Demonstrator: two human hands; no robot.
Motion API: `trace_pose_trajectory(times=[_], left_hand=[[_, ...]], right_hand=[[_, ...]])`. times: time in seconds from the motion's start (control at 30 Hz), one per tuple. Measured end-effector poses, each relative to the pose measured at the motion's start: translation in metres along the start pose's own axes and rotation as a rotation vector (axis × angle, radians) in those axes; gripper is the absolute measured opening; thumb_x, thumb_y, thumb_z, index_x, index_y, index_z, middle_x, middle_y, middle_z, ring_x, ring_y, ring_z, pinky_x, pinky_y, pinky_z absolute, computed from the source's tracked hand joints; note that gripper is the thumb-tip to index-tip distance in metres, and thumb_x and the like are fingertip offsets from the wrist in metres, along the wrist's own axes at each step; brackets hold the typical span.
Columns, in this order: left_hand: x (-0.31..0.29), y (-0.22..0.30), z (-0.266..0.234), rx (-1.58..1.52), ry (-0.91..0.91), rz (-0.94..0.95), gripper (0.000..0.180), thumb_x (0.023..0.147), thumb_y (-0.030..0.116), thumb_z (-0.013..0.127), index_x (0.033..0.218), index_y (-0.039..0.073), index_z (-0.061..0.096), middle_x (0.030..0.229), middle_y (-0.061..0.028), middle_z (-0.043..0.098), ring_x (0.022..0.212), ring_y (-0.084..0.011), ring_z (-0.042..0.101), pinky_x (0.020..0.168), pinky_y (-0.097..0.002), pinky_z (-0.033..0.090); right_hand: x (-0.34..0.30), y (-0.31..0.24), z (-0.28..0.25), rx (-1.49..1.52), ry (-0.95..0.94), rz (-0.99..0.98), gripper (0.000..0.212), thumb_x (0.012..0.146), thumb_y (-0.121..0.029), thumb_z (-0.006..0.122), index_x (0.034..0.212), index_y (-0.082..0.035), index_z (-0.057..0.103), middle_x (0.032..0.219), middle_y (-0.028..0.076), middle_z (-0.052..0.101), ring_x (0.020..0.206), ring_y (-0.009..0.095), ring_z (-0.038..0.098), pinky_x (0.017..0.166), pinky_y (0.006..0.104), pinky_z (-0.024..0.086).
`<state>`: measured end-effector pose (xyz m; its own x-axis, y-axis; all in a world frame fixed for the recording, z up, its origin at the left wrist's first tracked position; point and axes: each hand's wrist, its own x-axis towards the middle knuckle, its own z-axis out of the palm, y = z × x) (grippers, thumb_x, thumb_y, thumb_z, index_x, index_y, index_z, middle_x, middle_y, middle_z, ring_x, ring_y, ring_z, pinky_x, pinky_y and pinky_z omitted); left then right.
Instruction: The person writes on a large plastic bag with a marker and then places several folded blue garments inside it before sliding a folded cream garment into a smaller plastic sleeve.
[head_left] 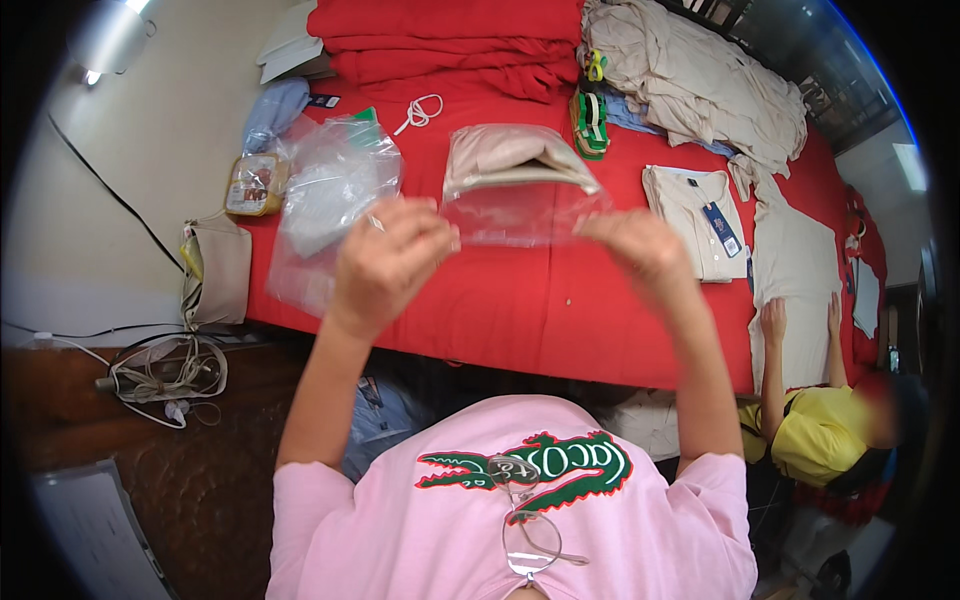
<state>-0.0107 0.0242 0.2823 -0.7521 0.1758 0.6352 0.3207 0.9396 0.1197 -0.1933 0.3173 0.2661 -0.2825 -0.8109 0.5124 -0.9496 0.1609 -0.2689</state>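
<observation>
A clear plastic bag [520, 215] lies in front of me on the red-covered table, with a folded beige garment [512, 157] inside its far part. The bag's near, unfilled end stretches between my hands. My left hand [388, 255] pinches its left corner, fingers closed. At the right corner my right hand [640, 245], slightly blurred, grips the film between thumb and fingers. To the right of the bag rests a folded beige shirt [680, 215] with a dark blue hang tag [722, 230]. Loose clear bags [335, 190] are heaped beyond my left hand.
A green tape dispenser [590, 125] and a white cord [418, 113] lie farther back. Beige garments [690, 80] are piled at the far right; folded red cloth [450, 45] is at the back. A yellow-sleeved person [825, 435] spreads a beige garment at right. A tub [255, 185] stands left.
</observation>
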Motion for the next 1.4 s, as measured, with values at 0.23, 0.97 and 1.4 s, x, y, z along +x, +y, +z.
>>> trace_pose_trajectory(times=[0.23,0.97,1.4], left_hand=[[-0.204,0.065,0.070,-0.340,-0.359,-0.608,0.029,0.093,0.026,0.073,0.113,0.005,0.074,0.113,-0.0114,0.074,0.106,-0.0298,0.069,0.094,-0.0422,0.052],[-0.175,-0.008,0.220,-0.204,-0.387,-0.425,0.079,0.094,0.036,0.068,0.159,0.005,0.034,0.169,-0.0174,0.027,0.157,-0.0346,0.024,0.127,-0.0492,0.020],[-0.173,0.014,0.205,-0.413,-0.402,-0.221,0.026,0.085,0.016,0.077,0.105,0.005,0.065,0.142,-0.0136,0.056,0.139,-0.0355,0.049,0.117,-0.0466,0.040]], right_hand=[[-0.173,-0.094,0.103,0.199,-0.290,0.525,0.075,0.087,-0.010,0.072,0.156,-0.008,0.042,0.154,0.019,0.050,0.130,0.039,0.055,0.110,0.0480,0.044],[-0.123,-0.013,0.239,-0.155,-0.261,0.515,0.078,0.097,-0.038,0.065,0.159,-0.004,0.034,0.167,0.018,0.032,0.155,0.034,0.030,0.125,0.0526,0.024],[-0.144,-0.060,0.190,0.256,0.126,0.717,0.028,0.092,0.000,0.063,0.119,-0.002,0.067,0.119,0.019,0.068,0.113,0.036,0.065,0.097,0.0407,0.053]])
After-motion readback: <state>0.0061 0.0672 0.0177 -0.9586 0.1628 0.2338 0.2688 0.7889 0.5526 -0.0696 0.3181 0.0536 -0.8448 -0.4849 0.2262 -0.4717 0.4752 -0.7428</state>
